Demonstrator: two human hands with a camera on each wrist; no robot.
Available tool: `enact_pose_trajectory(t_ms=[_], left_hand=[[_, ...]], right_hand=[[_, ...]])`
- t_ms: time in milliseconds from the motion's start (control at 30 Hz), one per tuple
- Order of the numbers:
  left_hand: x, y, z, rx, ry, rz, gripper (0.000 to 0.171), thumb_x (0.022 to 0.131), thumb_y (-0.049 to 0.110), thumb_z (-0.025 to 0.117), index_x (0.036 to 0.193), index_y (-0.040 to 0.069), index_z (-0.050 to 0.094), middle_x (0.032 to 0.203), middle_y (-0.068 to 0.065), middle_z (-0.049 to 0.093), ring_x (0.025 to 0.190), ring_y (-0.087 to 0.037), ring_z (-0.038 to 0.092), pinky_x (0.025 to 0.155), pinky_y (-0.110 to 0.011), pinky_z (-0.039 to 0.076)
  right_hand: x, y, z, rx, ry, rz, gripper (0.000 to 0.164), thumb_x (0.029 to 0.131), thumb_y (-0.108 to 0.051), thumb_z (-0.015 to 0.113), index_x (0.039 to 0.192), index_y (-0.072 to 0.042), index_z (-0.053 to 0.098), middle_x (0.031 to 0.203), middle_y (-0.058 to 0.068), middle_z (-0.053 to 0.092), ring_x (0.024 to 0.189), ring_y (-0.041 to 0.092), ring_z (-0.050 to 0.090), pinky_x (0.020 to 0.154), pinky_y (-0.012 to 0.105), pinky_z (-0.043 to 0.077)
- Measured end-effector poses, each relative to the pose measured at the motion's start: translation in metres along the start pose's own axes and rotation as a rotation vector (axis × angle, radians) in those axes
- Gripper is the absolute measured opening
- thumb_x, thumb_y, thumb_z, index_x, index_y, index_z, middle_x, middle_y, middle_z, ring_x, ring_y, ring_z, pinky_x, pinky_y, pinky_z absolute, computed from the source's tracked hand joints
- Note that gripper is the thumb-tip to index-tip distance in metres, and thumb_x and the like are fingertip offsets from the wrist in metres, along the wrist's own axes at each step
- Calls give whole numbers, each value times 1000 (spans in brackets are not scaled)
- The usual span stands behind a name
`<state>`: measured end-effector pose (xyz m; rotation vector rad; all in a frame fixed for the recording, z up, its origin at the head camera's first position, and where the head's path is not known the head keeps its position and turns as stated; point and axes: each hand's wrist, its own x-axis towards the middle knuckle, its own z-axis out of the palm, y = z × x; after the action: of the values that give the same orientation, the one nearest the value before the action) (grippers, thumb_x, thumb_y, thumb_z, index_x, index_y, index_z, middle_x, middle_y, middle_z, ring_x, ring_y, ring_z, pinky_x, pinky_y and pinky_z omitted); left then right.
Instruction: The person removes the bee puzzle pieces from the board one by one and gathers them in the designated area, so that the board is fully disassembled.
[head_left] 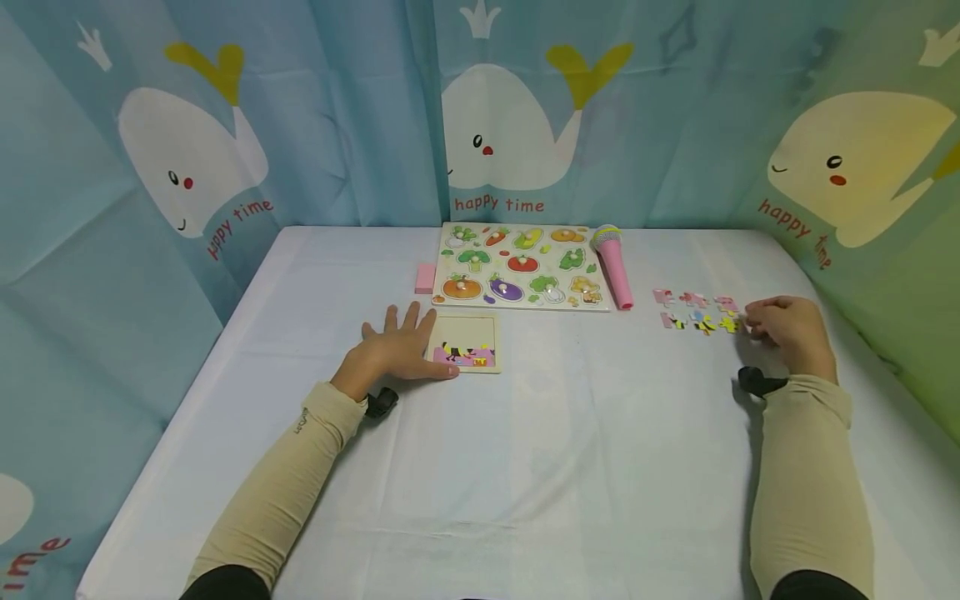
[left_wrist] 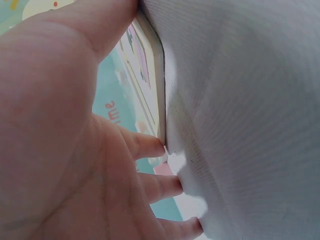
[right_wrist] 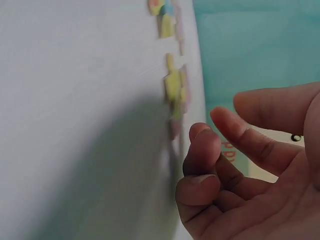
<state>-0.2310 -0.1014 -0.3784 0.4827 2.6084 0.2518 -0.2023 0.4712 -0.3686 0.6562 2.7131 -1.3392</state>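
Observation:
My left hand (head_left: 395,348) lies with its fingers spread at the left side of a small wooden puzzle tray (head_left: 463,327). Its thumb reaches the tray's lower left edge, and the index fingertip is by the upper left corner. Pink and yellow pieces (head_left: 480,357) fill the tray's lower part, while bare wood shows above them. At the right, my right hand (head_left: 793,332) hovers beside several loose jigsaw pieces (head_left: 705,323) set out in two rows. In the right wrist view its fingers are loosely bent, thumb and index fingertip apart, with nothing between them; a yellow piece (right_wrist: 173,86) lies beyond.
Behind the tray lies a large vegetable peg board (head_left: 491,242), with a pink block (head_left: 425,278) at its left and a pink toy microphone (head_left: 615,271) along its right edge. A whale-print curtain (head_left: 360,125) borders the white table (head_left: 525,467) at the back and sides.

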Motion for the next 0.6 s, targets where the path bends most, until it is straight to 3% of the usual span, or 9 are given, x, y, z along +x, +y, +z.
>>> enact_pose_trajectory(t_ms=[67,167,267,600], left_hand=[[0,0,0,1,-1,0,118,94,74,63,173,9,3,177,-21,-8,159,-53,-8,115,-83,2],[0,1,-1,4,0,-2,118,95,74,63,173,9,3,177,-21,-8,159,-53,-8,115,-83,3],[0,1,-1,2,3,-3,118,95,73,63,173,9,3,178,-21,-8,159,-53,-8,115,-83,3],[-2,1,-1,5,-1,-2,120,94,73,65,173,9,2,178,-21,-7,159,-53,-7,116,-82,4]], right_hand=[[-2,-5,-1,62,-8,-33,44,113,-31,50,132,7,60,83,-15,64,78,8,60,69,27,53],[-8,-17,-1,262,-32,-73,27,112,-27,55,106,-11,76,81,-17,67,75,6,61,65,22,53],[-15,-33,-1,455,-57,-105,33,111,-23,59,83,-29,76,83,-13,71,77,6,64,64,19,53],[-37,-72,2,588,-76,-260,26,109,-20,64,90,-22,80,90,-8,74,81,9,67,64,18,53]])
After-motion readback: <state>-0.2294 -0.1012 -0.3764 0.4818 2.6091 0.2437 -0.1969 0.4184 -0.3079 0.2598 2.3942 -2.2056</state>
